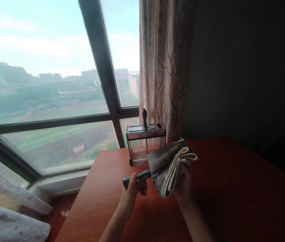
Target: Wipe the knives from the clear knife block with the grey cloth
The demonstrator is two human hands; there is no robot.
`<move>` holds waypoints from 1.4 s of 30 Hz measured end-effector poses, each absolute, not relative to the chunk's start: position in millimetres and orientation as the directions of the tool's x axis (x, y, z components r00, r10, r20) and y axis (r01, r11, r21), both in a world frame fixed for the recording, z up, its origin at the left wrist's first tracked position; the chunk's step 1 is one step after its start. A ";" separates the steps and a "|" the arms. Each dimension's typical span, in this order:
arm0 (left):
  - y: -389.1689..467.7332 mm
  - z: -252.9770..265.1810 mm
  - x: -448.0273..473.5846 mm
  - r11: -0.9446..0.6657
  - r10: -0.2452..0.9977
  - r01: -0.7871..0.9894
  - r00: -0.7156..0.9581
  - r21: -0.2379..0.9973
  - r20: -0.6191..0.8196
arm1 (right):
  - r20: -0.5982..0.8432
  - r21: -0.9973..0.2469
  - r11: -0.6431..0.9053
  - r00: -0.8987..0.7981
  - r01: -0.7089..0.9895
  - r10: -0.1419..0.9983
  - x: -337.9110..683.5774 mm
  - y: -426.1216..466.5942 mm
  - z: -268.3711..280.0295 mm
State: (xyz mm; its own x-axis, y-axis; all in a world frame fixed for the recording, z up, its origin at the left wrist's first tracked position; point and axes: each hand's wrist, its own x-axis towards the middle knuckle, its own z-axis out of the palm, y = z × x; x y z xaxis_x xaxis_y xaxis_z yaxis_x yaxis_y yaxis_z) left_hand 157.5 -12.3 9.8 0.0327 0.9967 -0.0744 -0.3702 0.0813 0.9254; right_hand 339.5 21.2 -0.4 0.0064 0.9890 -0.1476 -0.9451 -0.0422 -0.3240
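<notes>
Grey metal cleaver (160, 160) with a broad, flat blade and a slim dark handle, held tilted above the smooth, reddish-brown desk (102, 191). The left hand (134, 188) is closed around the handle, its thumb laid along the top. The right hand (185, 183) grips a thick folded cloth (174, 171), shaggy grey on one face and pale along its layered edges; the cloth overlaps the blade's lower part. Behind the cleaver stands an upright, box-shaped knife holder (154, 128) with transparent panels, dark edging and a slotted top, from which a rounded black handle (145, 117) projects. Beyond hangs a beige curtain (170, 67) in vertical folds, patterned with reddish branches.
</notes>
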 end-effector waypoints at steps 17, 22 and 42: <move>-14.6 25.0 166.3 0.217 0.969 -0.644 0.051 0.734 -0.242 | -0.038 -0.316 0.035 0.050 -0.948 0.998 355.7 17.6 2.1; -17.9 14.6 173.9 0.233 0.966 -0.544 0.036 0.806 -0.255 | -0.052 -0.301 0.079 0.100 -0.950 0.994 358.0 17.9 -1.7; -18.6 -6.2 177.5 0.072 0.986 -0.203 -0.131 0.977 -0.100 | -0.163 -0.331 -0.168 -0.119 -0.929 0.980 307.1 10.5 -8.0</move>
State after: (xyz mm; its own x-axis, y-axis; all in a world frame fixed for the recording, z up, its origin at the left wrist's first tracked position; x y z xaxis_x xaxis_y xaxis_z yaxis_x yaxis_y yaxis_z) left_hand 177.5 -18.6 -6.2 -0.1306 0.9864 -0.0999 -0.2027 0.0721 0.9766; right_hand 307.1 10.5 -8.0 -0.1190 0.9795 -0.1625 -0.9287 -0.1677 -0.3308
